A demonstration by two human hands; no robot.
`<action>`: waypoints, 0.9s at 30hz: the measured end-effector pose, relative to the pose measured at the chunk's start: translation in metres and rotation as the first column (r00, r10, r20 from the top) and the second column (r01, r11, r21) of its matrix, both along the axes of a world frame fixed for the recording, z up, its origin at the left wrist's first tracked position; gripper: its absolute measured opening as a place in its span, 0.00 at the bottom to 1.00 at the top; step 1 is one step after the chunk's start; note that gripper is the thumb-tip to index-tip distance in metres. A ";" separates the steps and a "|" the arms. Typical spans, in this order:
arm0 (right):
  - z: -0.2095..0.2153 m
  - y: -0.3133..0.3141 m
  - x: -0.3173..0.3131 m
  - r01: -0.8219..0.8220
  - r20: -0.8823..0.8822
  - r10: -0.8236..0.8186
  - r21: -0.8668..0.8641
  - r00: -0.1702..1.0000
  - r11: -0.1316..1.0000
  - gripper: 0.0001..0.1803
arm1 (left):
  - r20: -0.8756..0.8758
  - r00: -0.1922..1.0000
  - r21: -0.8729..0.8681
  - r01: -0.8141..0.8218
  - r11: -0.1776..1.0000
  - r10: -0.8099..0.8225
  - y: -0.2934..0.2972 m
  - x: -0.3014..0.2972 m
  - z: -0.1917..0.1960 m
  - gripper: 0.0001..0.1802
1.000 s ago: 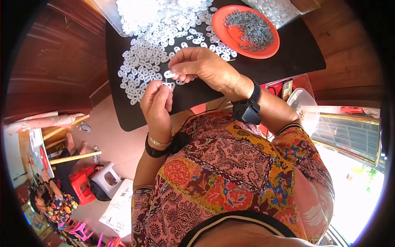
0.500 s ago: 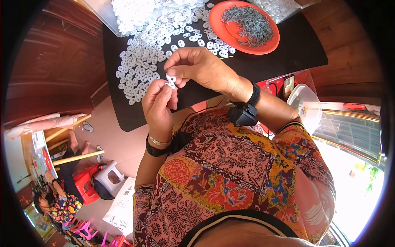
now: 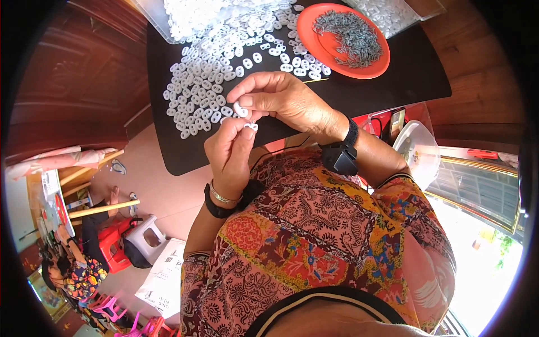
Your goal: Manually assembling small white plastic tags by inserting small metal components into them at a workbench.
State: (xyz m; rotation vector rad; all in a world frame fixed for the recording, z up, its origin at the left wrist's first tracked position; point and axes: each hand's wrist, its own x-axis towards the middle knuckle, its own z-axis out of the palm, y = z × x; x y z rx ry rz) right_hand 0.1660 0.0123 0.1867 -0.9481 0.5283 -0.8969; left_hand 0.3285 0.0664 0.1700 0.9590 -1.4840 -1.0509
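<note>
My right hand (image 3: 283, 104) pinches a white oval plastic piece with two holes (image 3: 240, 109) between thumb and fingers. Just below it, my left hand (image 3: 227, 150) is closed on a second small white plastic piece (image 3: 251, 127), which shows past the thumb tip. A small gap parts the two pieces. Both hands are above the near edge of a black tabletop (image 3: 387, 90). Many loose white two-holed ovals (image 3: 196, 92) are spread beyond and to the left of my hands. An orange-red plate (image 3: 311, 42) with a heap of small grey metal pieces (image 3: 356, 42) stands at the far right.
Clear containers of white pieces (image 3: 196, 19) stand at the far edge. A thin yellow stick (image 3: 315, 80) lies near the plate. To the right is a translucent tub (image 3: 415, 151). Another person (image 3: 76, 275), a grey stool (image 3: 149, 241) and a red stool (image 3: 114, 245) are at lower left.
The two white pieces, close together before, are now slightly apart. My left hand has shifted right and a little down, my right hand slightly down. The tabletop sits a bit further right in view.
</note>
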 end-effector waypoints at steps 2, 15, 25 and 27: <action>0.002 0.002 0.003 0.043 -0.052 -0.047 -0.067 0.998 0.997 0.10 | 0.021 1.000 -0.001 0.005 1.000 -0.005 -0.001 0.000 0.001 0.10; 0.001 0.005 -0.001 0.086 -0.093 -0.072 0.151 0.993 0.985 0.09 | -0.265 0.960 0.196 -0.039 0.980 0.092 -0.005 0.003 0.008 0.09; 0.004 0.008 -0.001 0.107 -0.130 -0.096 0.085 0.987 0.991 0.09 | -0.206 0.976 0.275 -0.018 0.961 0.077 -0.002 0.002 0.008 0.09; 0.005 0.008 -0.001 0.115 -0.149 -0.107 0.048 0.983 0.992 0.08 | -0.201 0.976 0.284 -0.022 0.959 0.082 -0.001 0.003 0.007 0.09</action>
